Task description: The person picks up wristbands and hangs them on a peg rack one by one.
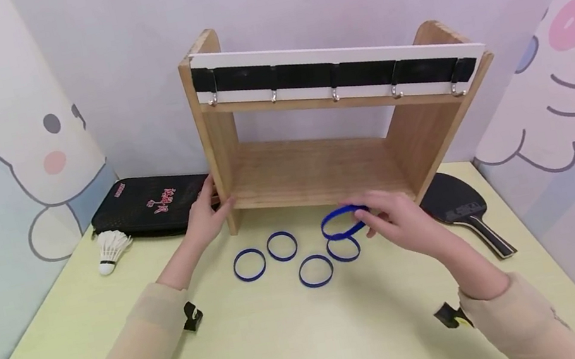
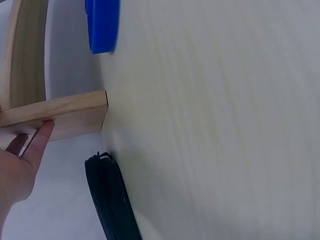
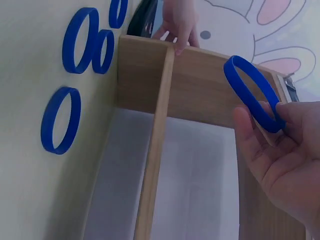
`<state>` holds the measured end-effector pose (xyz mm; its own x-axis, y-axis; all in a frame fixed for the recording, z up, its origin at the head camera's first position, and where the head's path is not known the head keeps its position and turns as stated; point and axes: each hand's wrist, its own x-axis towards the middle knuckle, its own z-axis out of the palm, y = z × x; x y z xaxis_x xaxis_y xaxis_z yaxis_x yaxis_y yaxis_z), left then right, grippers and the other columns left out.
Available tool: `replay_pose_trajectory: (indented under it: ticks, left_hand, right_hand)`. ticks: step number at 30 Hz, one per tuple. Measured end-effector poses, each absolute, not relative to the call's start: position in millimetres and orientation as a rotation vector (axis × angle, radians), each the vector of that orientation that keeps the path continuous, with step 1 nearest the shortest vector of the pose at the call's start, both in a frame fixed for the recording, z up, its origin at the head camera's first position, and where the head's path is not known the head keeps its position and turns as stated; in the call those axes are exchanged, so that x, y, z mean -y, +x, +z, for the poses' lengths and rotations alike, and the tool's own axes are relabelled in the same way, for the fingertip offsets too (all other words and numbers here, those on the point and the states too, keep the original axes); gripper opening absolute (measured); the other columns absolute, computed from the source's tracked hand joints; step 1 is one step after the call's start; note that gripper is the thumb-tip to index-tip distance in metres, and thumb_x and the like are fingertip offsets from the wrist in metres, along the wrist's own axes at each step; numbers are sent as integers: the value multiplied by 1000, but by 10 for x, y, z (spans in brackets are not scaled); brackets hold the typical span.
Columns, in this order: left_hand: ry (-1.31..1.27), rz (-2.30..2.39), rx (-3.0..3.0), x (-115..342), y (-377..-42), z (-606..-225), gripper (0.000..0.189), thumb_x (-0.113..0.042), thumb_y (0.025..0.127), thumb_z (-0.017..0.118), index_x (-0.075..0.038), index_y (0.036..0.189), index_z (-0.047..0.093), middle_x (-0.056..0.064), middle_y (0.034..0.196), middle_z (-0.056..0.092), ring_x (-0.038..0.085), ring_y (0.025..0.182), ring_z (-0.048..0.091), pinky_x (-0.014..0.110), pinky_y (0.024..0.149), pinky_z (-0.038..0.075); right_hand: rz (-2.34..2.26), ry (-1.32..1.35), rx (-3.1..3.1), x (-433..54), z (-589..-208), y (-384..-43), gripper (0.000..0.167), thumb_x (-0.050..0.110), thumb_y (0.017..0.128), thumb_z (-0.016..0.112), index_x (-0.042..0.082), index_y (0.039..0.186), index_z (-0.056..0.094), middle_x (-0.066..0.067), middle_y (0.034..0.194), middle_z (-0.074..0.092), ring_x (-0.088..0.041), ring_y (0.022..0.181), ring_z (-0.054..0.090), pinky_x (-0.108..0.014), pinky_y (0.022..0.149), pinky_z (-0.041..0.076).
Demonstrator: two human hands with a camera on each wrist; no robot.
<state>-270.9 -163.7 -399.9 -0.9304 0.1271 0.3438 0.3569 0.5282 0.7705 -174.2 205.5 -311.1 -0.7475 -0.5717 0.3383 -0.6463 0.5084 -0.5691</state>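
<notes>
My right hand (image 1: 395, 218) pinches a blue wristband (image 1: 332, 235) between thumb and fingers, in front of the wooden rack (image 1: 319, 164)'s lower shelf. In the right wrist view the held wristband (image 3: 250, 95) tilts upward, away from the palm. Several more blue wristbands (image 1: 249, 265) lie flat on the table before the rack. With fairly straight fingers, my left hand (image 1: 204, 216) touches the rack's left side panel (image 2: 75, 117), its thumb at the front edge. Several metal hooks (image 1: 335, 94) hang in a row from the black strip on the rack's white top board.
A black zip case (image 1: 153, 203) lies left of the rack, with a shuttlecock (image 1: 112, 249) in front of it. To the right is a black table tennis bat (image 1: 455, 201). Walls with cartoon drawings close in the table's back and sides.
</notes>
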Motion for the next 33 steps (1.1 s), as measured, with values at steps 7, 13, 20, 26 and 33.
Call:
replay_pose_trajectory:
  ticks: [7,13,20,26,33]
  left_hand:
    - [-403,-1378,2520,1660,-2708,-4020,72,-24,93,58,-18,152,17,20,137,47,38,116,53,52,85,52]
    - [-401,-1372,2528,1679,-2697,-4007,72,-24,94,58,-19,152,16,21,138,46,40,115,53,52,84,52]
    - [-406,-1357,2536,1669,-2706,-3986,72,-23,93,58,-19,152,17,21,136,48,39,112,55,51,81,54]
    - [-415,-1371,2542,1667,-2708,-3981,72,-23,93,58,-19,152,17,21,136,47,40,112,55,51,81,53]
    - [-431,-1364,2531,1673,-2725,-3999,72,-23,93,59,-19,152,18,21,133,50,39,110,57,51,81,54]
  right_hand:
    - [1483,943,2643,-1762,-2870,-1773,29,12,90,62,8,119,58,-11,102,69,-15,73,69,-32,63,58]
    - [1616,962,2519,-1509,-2691,-1820,24,11,90,63,5,113,61,-15,99,69,-19,79,68,-38,61,58]
    - [1633,998,2371,-1272,-2545,-1882,20,15,88,65,7,107,66,-7,80,69,-21,67,66,-36,57,57]
    - [1611,1055,2193,-1071,-2450,-1974,14,10,87,67,2,98,63,-12,75,67,-21,54,60,-31,49,52]
    - [1289,1042,2021,-797,-2268,-2105,12,13,85,70,3,90,67,-3,79,63,-11,65,53,-23,51,46]
